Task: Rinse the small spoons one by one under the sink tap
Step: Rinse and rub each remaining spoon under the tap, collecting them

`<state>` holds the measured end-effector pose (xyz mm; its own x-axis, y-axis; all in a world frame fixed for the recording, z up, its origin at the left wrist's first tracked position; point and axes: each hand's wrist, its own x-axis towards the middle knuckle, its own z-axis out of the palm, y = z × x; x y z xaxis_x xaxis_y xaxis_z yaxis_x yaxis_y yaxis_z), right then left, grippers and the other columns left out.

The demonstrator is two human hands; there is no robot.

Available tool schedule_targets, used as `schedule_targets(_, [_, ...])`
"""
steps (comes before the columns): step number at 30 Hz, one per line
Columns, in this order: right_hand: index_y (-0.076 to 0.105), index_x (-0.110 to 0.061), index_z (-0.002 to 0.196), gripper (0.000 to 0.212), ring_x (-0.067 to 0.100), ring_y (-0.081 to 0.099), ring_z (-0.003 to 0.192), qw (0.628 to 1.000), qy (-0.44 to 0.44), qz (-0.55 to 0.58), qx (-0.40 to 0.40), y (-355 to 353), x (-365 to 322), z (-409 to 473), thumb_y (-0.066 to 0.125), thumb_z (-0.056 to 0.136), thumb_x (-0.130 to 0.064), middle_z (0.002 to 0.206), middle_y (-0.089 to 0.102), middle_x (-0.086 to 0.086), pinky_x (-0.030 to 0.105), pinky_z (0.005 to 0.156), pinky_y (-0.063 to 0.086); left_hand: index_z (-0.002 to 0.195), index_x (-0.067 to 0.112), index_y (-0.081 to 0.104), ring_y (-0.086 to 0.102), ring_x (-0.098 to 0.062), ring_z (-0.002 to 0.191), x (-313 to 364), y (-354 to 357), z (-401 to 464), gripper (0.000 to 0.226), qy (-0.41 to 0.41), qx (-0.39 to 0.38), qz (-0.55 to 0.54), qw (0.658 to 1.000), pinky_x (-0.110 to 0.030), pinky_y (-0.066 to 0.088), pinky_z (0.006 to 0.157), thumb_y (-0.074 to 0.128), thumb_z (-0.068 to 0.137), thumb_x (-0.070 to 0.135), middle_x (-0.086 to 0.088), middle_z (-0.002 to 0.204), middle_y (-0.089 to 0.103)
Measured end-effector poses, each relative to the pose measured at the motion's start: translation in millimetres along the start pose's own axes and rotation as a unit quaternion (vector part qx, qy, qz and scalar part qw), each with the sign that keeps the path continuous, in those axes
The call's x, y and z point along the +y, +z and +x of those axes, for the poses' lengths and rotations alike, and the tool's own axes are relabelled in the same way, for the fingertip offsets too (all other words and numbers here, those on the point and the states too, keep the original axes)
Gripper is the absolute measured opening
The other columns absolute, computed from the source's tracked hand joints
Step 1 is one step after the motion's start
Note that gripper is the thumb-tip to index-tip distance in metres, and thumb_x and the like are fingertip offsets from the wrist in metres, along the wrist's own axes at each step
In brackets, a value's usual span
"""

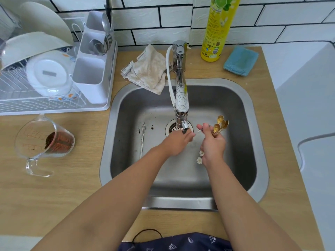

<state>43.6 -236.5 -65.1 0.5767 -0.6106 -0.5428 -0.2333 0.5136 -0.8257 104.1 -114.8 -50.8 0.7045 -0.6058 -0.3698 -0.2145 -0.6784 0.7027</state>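
Head view looks down on both hands over a steel sink (253,124) set in a wooden table (72,187). Right hand (213,146) grips a bunch of small gold spoons (220,124), bowls up, flower-tipped handles poking out below the palm. Left hand (176,144) reaches under the tap (181,98) nozzle, fingers curled; whether it holds a spoon I cannot tell. One silver spoon (142,140) lies on the basin floor left of the drain (172,128), near dark specks. Beyond the rim: a crumpled cloth (148,69), yellow bottle (217,28) and blue sponge (241,61) by the white tiled wall. Left, a dish rack (54,107) carries plates and a cutlery caddy (92,69); a tipped glass jug (43,140) holds brown grounds.
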Motion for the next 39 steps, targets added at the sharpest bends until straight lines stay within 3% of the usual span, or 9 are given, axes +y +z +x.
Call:
schedule_targets(4, [0.078,-0.026,0.082,0.019,0.005,0.025,0.037,1.0,0.01,-0.011,-0.002,3,1,-1,0.068,0.098,-0.027,0.097,0.082,-0.003,0.018,0.037,0.027,0.086,0.019,0.056,0.057,-0.022,0.086,-41,-11,-28,0.034,-0.059,-0.002,-0.002,0.998,-0.032,0.039,0.075,0.037,0.106,0.039,0.002,0.085,0.063])
schedule_targets(9, [0.081,-0.024,0.092,0.005,0.004,0.028,0.04,0.993,0.033,-0.064,-0.094,9,7,-4,0.079,0.088,-0.026,0.056,0.061,-0.015,0.019,0.037,0.026,0.072,0.019,0.058,0.051,-0.017,0.07,-57,-8,-46,0.064,-0.184,0.042,-0.07,0.98,-0.032,0.037,0.065,0.033,0.087,0.075,0.009,0.07,0.055])
schedule_targets(12, [0.074,-0.017,0.099,0.012,0.001,0.038,0.037,0.985,0.035,-0.088,-0.143,8,9,-4,0.078,0.089,-0.023,0.056,0.063,-0.014,0.014,0.037,0.031,0.051,0.025,0.055,0.05,-0.015,0.061,-62,-10,-51,0.073,-0.227,0.049,-0.074,0.97,-0.031,0.036,0.062,0.03,0.073,0.09,0.008,0.061,0.055])
schedule_targets(16, [0.06,-0.02,0.081,0.029,0.009,0.024,0.041,0.974,0.071,-0.139,-0.166,9,16,-5,0.085,0.083,-0.034,0.062,0.063,-0.001,0.022,0.036,0.025,0.068,0.024,0.062,0.054,-0.016,0.071,-57,-11,-50,0.065,-0.179,0.025,-0.06,0.982,-0.032,0.038,0.067,0.027,0.09,0.074,0.01,0.067,0.058])
schedule_targets(19, [0.067,-0.023,0.068,0.028,0.01,0.02,0.041,0.969,0.103,-0.132,-0.179,10,20,-7,0.087,0.081,-0.038,0.057,0.047,0.001,0.021,0.036,0.02,0.074,0.024,0.055,0.057,-0.018,0.075,-37,-6,-34,0.044,-0.093,0.017,-0.035,0.995,-0.025,0.037,0.064,0.033,0.104,0.047,0.009,0.069,0.059])
schedule_targets(23, [0.071,-0.022,0.066,0.028,0.008,0.02,0.038,0.991,0.085,-0.064,-0.086,2,14,2,0.08,0.089,-0.034,0.086,0.063,0.022,0.021,0.037,0.017,0.089,0.019,0.057,0.058,-0.018,0.083,-19,-1,-14,0.025,-0.056,0.016,-0.015,0.998,-0.027,0.041,0.07,0.04,0.105,0.029,0.009,0.08,0.064])
schedule_targets(28, [0.063,-0.021,0.07,0.028,0.003,0.02,0.033,0.998,0.019,0.056,0.0,-7,2,13,0.077,0.092,-0.032,0.091,0.08,0.01,0.017,0.034,0.018,0.096,0.017,0.061,0.06,-0.019,0.086,-25,1,-14,0.027,-0.057,0.02,-0.016,0.998,-0.03,0.044,0.077,0.041,0.104,0.032,0.006,0.083,0.067])
schedule_targets(34, [0.065,-0.019,0.085,0.017,0.003,0.021,0.035,0.997,0.034,0.012,-0.063,-2,3,8,0.071,0.097,-0.03,0.092,0.08,0.006,0.019,0.035,0.018,0.114,0.023,0.063,0.061,-0.015,0.072,-52,-6,-45,0.022,-0.087,-0.039,-0.084,0.992,-0.028,0.047,0.078,0.044,0.105,0.028,0.007,0.087,0.069])
schedule_targets(39, [0.083,-0.03,0.081,0.027,0.01,0.02,0.043,0.965,0.074,-0.156,-0.2,12,20,-6,0.065,0.098,-0.041,0.083,0.071,0.029,0.025,0.042,0.021,0.114,0.024,0.063,0.051,-0.003,0.053,-55,-1,-72,0.025,-0.113,-0.065,-0.189,0.973,-0.019,0.044,0.059,0.04,0.106,0.032,0.004,0.073,0.06])
